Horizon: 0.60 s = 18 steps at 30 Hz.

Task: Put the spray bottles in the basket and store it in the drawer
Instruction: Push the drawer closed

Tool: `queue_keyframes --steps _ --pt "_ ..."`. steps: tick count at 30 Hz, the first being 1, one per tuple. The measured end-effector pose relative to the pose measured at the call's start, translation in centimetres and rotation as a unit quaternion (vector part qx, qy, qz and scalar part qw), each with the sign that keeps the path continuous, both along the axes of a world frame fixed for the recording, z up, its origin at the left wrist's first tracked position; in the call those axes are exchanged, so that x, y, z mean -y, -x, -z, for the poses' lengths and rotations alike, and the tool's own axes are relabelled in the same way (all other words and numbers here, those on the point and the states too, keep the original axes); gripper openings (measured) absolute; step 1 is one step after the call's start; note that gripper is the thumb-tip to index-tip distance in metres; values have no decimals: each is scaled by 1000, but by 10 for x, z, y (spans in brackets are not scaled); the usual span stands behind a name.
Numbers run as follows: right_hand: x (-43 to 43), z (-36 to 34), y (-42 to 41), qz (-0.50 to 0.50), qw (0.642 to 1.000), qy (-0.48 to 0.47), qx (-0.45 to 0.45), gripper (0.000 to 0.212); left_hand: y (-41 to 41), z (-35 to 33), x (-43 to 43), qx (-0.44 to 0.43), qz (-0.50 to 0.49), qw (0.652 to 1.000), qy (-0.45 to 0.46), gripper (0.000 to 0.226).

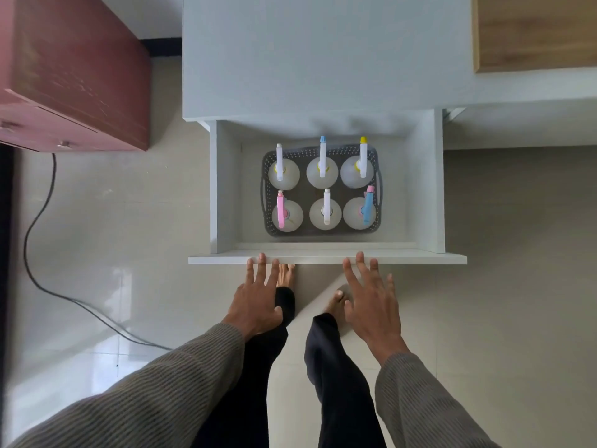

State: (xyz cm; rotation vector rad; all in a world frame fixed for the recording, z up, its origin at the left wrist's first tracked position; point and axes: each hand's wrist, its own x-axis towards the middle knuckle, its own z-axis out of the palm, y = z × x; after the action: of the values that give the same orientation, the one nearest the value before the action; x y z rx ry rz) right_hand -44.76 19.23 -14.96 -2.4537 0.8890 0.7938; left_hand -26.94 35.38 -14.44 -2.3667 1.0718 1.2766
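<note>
One white cabinet (323, 53) with a flat, smooth top fills the far middle, and its one drawer (326, 260) stands pulled out toward the near side, a plain white box with straight walls. On the drawer floor sits one dark grey plastic basket (378, 202), rectangular with rounded corners, perforated walls and a handle slot at each end. In it stand six translucent round spray bottles (324, 213), upright in two rows of three; the trigger heads are white, pink and blue, some tipped blue, yellow or pink. Two hands reach the drawer's near front panel: the left hand (258, 299) and the right hand (371, 302), both with fingers spread apart, fingertips at the panel's top edge, gripping nothing.
</note>
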Motion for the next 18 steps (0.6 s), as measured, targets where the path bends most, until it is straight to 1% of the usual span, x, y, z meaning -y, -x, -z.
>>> queue_keyframes --steps 8,12,18 --pt "33 -2 -33 -5 1000 -11 -8 94 -31 -4 34 -6 -4 1000 -8 105" --pt "51 -3 -57 -1 1000 -11 -6 94 -54 -3 53 3 0 1000 -13 107" --pt "82 -3 -90 -11 1000 -2 -6 93 -88 2 78 10 -4 1000 10 107"
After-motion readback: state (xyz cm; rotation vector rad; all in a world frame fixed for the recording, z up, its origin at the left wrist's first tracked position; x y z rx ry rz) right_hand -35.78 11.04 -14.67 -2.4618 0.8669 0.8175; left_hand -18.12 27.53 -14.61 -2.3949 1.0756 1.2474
